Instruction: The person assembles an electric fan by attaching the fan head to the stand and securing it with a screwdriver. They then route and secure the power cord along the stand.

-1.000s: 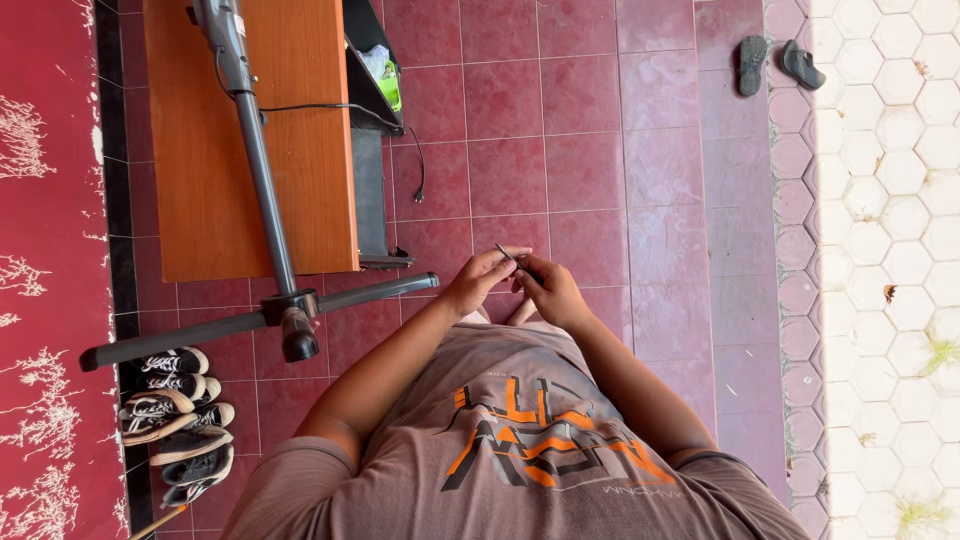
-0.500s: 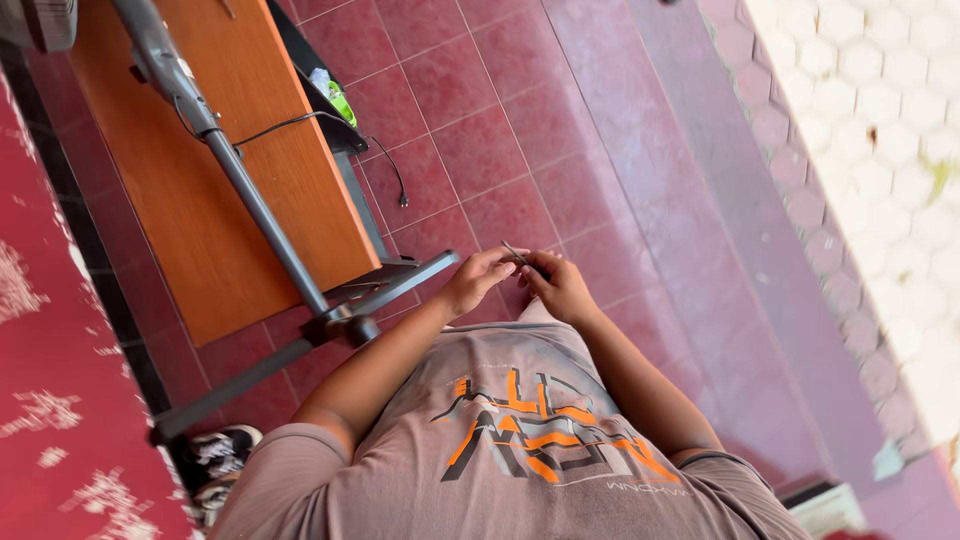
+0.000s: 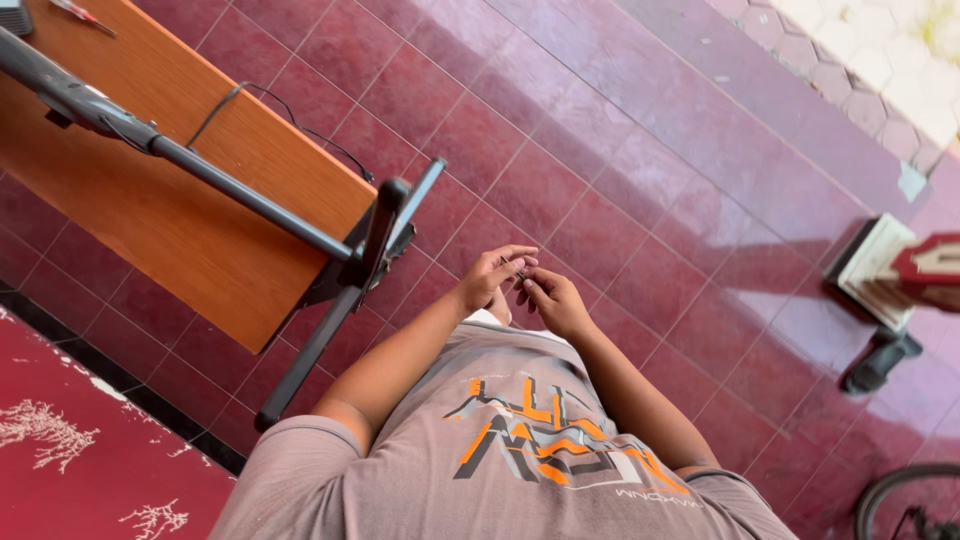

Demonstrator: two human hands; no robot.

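Note:
My left hand [image 3: 487, 277] and my right hand [image 3: 552, 300] meet in front of my belly, above the red tiled floor [image 3: 640, 200]. Their fingertips pinch a small thin dark object [image 3: 520, 268] between them; it is mostly hidden by the fingers and too small to name. Both forearms reach out from my grey shirt with an orange and black print [image 3: 520, 440].
A wooden table [image 3: 190, 220] stands to the left, with a black stand's pole [image 3: 230, 190] and legs [image 3: 330, 320] across it and a black cable [image 3: 300, 135]. A red patterned carpet [image 3: 90, 460] lies bottom left. A white and red pillar base [image 3: 885, 265] and a bicycle wheel [image 3: 900, 500] are at right.
The view has swung to the right: the shoes and sandals have left the picture, and the pillar base and wheel have come in. My hands stay together on the small object.

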